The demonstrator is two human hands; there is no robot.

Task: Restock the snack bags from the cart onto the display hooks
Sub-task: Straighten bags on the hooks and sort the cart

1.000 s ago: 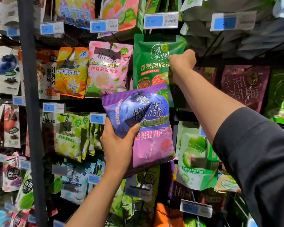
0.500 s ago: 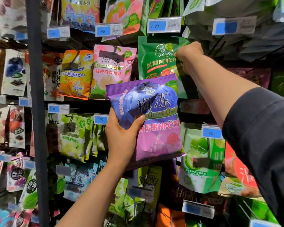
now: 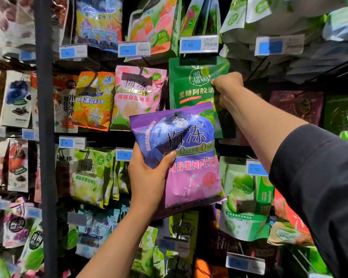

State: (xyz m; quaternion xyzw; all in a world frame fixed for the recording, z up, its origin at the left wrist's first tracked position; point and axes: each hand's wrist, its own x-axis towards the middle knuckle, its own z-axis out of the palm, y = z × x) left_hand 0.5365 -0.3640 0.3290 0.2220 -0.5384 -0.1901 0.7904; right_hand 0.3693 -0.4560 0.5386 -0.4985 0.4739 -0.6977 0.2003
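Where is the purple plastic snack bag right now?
In the head view, centre frame: the purple plastic snack bag is in the left hand, before the hanging green foil pouch.

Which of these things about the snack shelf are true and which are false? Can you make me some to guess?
1. The left hand holds a purple bag. True.
2. The purple bag already hangs on a hook. False: it is in the hand, in front of the shelf, not on any hook.
3. The right hand reaches up to the dark green bag. True: its fingers are at that bag's right edge.
4. The pink bag hangs to the right of the dark green bag. False: it hangs to its left.
5. The price tag above the dark green bag reads 7.90. True.
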